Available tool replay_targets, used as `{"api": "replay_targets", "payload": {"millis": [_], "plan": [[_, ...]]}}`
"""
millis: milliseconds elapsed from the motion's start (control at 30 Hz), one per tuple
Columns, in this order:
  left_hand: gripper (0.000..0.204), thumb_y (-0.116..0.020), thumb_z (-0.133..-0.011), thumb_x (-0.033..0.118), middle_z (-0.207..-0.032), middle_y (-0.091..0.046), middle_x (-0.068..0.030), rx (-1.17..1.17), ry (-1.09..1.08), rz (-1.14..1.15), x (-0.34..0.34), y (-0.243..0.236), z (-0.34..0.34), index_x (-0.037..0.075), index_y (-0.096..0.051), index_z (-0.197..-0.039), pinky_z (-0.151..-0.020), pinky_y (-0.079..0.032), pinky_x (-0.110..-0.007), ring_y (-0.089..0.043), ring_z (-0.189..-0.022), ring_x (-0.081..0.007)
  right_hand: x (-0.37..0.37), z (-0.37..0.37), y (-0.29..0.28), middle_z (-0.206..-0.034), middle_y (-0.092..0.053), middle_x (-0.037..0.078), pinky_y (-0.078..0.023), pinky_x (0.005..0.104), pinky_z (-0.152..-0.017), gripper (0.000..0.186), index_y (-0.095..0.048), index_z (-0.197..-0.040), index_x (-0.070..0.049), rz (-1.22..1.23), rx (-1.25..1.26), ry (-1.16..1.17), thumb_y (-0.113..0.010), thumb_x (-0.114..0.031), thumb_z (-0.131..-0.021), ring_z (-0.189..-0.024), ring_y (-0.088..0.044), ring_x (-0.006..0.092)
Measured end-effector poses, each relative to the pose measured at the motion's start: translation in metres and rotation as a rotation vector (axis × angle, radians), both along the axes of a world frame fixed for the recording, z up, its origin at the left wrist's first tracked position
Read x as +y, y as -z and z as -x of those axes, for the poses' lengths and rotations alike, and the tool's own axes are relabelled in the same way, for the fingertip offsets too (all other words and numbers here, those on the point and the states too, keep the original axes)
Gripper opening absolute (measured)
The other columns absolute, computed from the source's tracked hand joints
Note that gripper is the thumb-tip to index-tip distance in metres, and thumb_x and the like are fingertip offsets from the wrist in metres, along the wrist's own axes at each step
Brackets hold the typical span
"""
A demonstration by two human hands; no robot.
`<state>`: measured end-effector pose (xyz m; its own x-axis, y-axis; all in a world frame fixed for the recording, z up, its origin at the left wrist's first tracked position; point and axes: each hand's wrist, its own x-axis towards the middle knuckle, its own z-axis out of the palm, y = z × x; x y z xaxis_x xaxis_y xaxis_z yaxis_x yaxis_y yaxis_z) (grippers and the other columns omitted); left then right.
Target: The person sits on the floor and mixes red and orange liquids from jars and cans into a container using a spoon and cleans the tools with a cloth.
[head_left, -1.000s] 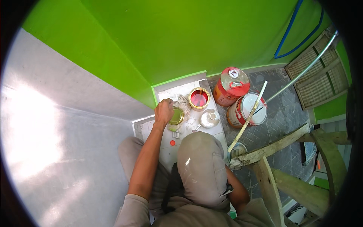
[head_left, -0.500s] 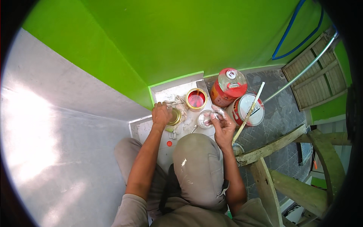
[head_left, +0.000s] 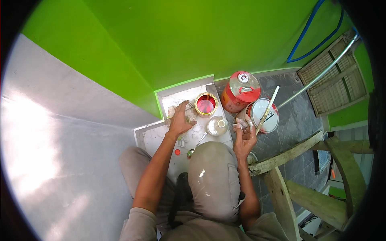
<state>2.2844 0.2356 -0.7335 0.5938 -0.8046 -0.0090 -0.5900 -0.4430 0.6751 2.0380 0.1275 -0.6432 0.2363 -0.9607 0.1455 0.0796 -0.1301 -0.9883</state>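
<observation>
My left hand (head_left: 181, 121) is over the pale tiled step, its fingers and thumb spread apart. A crumpled, stained rag (head_left: 171, 111) lies beside and partly under it. Just to its right stands an open can of red paint (head_left: 206, 105). My right hand (head_left: 245, 141) is closed, fingertips pinched together and whitish, beside the paint bucket (head_left: 265, 115); what they hold cannot be made out. Between my hands stands a clear bottle with a white top (head_left: 217, 126). A metal spoon (head_left: 197, 145) lies near it, and a red cap (head_left: 177, 152) is on the tiles.
A red metal canister (head_left: 241, 91) stands behind the bucket. A pale stick (head_left: 268, 108) leans across the bucket's lid. On the right, a wooden frame (head_left: 289, 154) reaches close to my right arm. A green wall (head_left: 173, 44) rises at the back, a grey one at the left.
My left hand has opened, and the gold-rimmed tin it was on no longer shows. My right hand has moved right, away from the bottle, with its fingers drawn together. More of the spoon is visible.
</observation>
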Motion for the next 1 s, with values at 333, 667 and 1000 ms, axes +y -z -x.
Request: {"api": "replay_targets", "payload": {"millis": [333, 667, 1000], "plan": [[0.114, -0.094, -0.061, 0.008, -0.150, -0.052, -0.0205, 0.407, -0.086, 0.420, -0.054, 0.048, 0.039, -0.001, -0.032, -0.157, -0.121, -0.041, -0.042, -0.051, -0.142, -0.0345, 0.014, 0.027, 0.006, -0.144, -0.061, 0.020, -0.049, 0.0384, -0.109, 0.068, -0.048, -0.151, 0.003, 0.107, 0.215, -0.139, -0.075, 0.003, -0.089, -0.129, -0.062, 0.0267], [0.109, -0.102, -0.062, 0.022, -0.138, -0.064, -0.0171, 0.287, -0.076, 0.512, -0.072, 0.030, 0.037, 0.003, -0.041, -0.150, -0.111, -0.050, -0.043, -0.063, -0.129, -0.0314, 0.016, 0.028, 0.010, -0.139, -0.064, 0.018, -0.051, 0.0381, -0.107, 0.068, -0.049, -0.151, 0.003, 0.039, 0.182, -0.241, -0.075, 0.005, -0.088, -0.126, -0.064, 0.0250], [0.103, -0.101, -0.058, 0.013, -0.133, -0.064, -0.0150, 0.331, -0.170, 0.573, -0.078, 0.033, 0.047, 0.002, -0.046, -0.144, -0.108, -0.051, -0.041, -0.064, -0.124, -0.0294, 0.017, 0.029, 0.009, -0.131, -0.067, 0.017, -0.053, 0.0369, -0.104, 0.063, -0.051, -0.148, 0.005, -0.016, 0.125, -0.262, -0.072, 0.008, -0.088, -0.120, -0.067, 0.0241]]}}
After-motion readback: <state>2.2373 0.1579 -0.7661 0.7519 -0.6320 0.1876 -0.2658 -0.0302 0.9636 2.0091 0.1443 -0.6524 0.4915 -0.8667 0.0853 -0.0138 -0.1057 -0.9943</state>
